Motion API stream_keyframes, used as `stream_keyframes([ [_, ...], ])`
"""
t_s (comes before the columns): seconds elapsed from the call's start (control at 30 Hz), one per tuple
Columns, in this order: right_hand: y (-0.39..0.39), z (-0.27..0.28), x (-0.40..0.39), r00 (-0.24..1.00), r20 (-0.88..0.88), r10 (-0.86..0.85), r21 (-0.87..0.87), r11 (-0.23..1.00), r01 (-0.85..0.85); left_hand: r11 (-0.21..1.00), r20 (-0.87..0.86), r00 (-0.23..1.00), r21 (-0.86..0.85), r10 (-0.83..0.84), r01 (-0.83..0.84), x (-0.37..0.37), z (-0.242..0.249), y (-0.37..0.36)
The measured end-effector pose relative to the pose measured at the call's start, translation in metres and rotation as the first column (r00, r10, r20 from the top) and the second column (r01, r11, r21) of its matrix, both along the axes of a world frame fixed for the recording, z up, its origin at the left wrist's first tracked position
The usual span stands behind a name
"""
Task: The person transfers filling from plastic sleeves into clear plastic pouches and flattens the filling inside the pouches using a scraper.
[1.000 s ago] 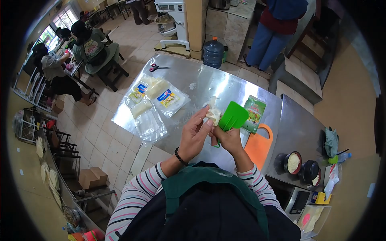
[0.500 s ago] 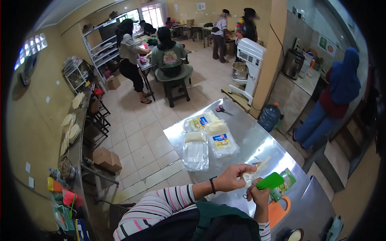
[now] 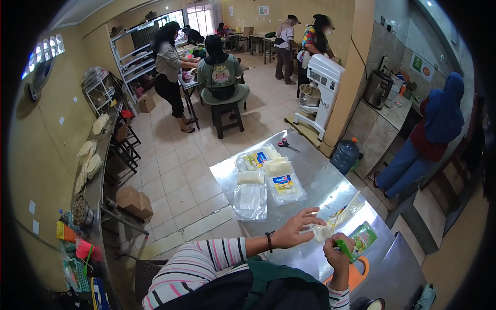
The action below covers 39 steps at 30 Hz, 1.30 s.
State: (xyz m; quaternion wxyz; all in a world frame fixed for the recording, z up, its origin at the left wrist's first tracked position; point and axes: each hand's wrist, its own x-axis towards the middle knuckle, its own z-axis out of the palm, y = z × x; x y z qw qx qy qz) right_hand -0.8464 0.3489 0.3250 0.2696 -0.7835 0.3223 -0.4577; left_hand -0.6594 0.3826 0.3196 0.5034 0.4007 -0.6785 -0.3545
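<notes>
My left hand (image 3: pixel 295 230), fingers spread, rests at the near end of a clear plastic bag (image 3: pixel 338 216) with pale contents and a printed label. My right hand (image 3: pixel 338 252) is closed around a green tool (image 3: pixel 345 251), seen nearly edge-on, just right of the bag's end. A green printed packet (image 3: pixel 364 237) lies to the right of that hand. An orange board (image 3: pixel 358 275) with a handle hole is partly hidden under my right forearm. Farther up the metal table (image 3: pixel 325 181) lie several labelled clear packs (image 3: pixel 283 185).
Scissors (image 3: pixel 288 145) lie near the table's far edge. A bowl (image 3: pixel 375 304) stands at the bottom edge, right of my body. Beyond the table are a mixer (image 3: pixel 323 88), a water jug (image 3: pixel 344 155) and several people, one person (image 3: pixel 439 119) at the right counter.
My left fingers have opened from their pinch on the bag, which now lies lower and flatter. My right hand has turned the green tool from its broad face to its edge.
</notes>
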Motion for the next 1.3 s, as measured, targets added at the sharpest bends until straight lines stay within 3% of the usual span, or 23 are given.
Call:
stream_keyframes([
  [0.03,0.0,0.001,0.001,1.0,0.001,-0.006,-0.006,1.0,0.006,0.994,-0.063,0.998,0.107,0.004,0.002,-0.001,0.0,-0.001],
  [0.07,0.001,0.002,0.0,0.999,0.005,0.04,-0.002,0.999,-0.04,0.995,-0.062,0.998,0.103,-0.003,0.009,-0.003,0.0,-0.002],
  [0.1,0.002,0.002,0.0,0.996,0.007,0.085,0.004,0.996,-0.085,0.894,-0.321,0.943,0.393,-0.083,0.213,-0.006,0.0,0.0],
  [0.13,0.002,0.004,0.001,0.979,-0.018,0.204,0.027,0.979,-0.203,0.68,-0.567,0.821,0.577,-0.064,0.451,-0.007,0.001,0.0],
  [0.17,0.002,0.004,0.0,0.98,-0.019,0.199,0.026,0.98,-0.199,0.679,-0.567,0.821,0.576,-0.068,0.455,-0.007,-0.001,-0.001],
  [0.23,0.003,0.004,-0.001,0.928,0.025,0.371,0.219,0.904,-0.367,0.787,-0.375,0.866,0.398,-0.33,0.472,-0.004,-0.005,-0.006],
  [0.27,-0.001,0.003,-0.006,0.904,0.013,0.427,0.282,0.866,-0.413,0.767,-0.344,0.859,0.402,-0.379,0.5,-0.001,-0.006,-0.008],
  [0.37,0.002,0.008,-0.006,0.879,-0.12,0.461,0.147,0.884,-0.443,0.726,-0.248,0.859,0.459,-0.448,0.512,0.007,-0.01,-0.015],
  [0.43,0.003,0.004,-0.007,0.907,-0.187,0.377,0.071,0.926,-0.371,0.745,-0.267,0.882,0.472,-0.388,0.471,0.005,-0.006,-0.009],
  [0.5,0.001,0.004,-0.007,0.95,-0.157,0.268,-0.035,0.96,-0.277,0.885,-0.001,0.972,0.412,-0.236,0.216,0.005,-0.003,-0.005],
  [0.57,0.003,0.004,-0.005,0.967,-0.165,0.196,-0.078,0.974,-0.211,0.926,0.106,0.974,0.344,-0.202,0.154,0.005,0.008,0.001],
  [0.63,0.005,0.002,-0.007,0.978,-0.169,0.125,-0.116,0.982,-0.146,0.997,0.224,0.974,-0.046,-0.046,0.057,0.003,0.0,0.004],
  [0.83,0.01,0.003,0.002,1.0,-0.011,-0.01,-0.238,0.971,0.007,0.989,0.223,0.974,-0.145,0.045,-0.013,0.004,0.002,0.0],
  [0.9,0.011,-0.008,0.009,0.977,0.11,-0.181,0.096,0.981,0.171,0.998,0.117,0.993,-0.056,0.031,-0.024,-0.001,0.008,0.002],
  [0.93,0.015,-0.007,0.009,0.938,0.314,-0.148,0.53,0.847,-0.044,0.999,0.007,1.0,0.038,0.028,-0.029,-0.004,0.01,0.002],
  [0.97,0.016,-0.007,0.01,0.938,0.314,-0.147,0.529,0.847,-0.044,0.999,0.006,1.0,0.037,0.029,-0.029,-0.008,0.007,0.0],
  [1.03,0.017,-0.006,0.011,0.881,0.467,-0.071,0.708,0.627,-0.325,0.982,-0.362,0.931,0.157,-0.041,0.104,-0.018,-0.005,-0.003],
  [1.1,0.017,-0.022,0.008,0.862,0.483,-0.153,0.72,0.629,-0.292,0.982,-0.326,0.945,0.173,-0.015,0.075,-0.017,-0.014,-0.003],
  [1.17,0.016,-0.029,0.002,0.952,0.297,-0.074,0.598,0.792,-0.125,0.983,-0.297,0.955,0.178,0.011,0.044,-0.016,-0.017,-0.004],
  [1.2,0.016,-0.028,0.003,0.99,0.138,-0.036,0.33,0.944,-0.011,0.981,-0.147,0.988,0.191,0.046,-0.018,-0.012,-0.007,-0.003],
  [1.23,0.016,-0.027,0.003,0.989,0.14,-0.04,0.334,0.942,-0.01,0.977,0.009,0.997,0.196,0.08,-0.08,-0.009,-0.001,-0.001],
  [1.27,0.017,-0.023,0.003,0.994,0.076,-0.076,0.168,0.984,0.062,0.977,0.012,0.997,0.2,0.078,-0.079,-0.008,-0.002,-0.001],
  [1.3,0.017,-0.018,0.002,0.992,0.015,-0.122,-0.01,0.992,0.122,0.994,0.055,0.992,-0.017,0.112,-0.111,-0.009,-0.003,-0.002],
])
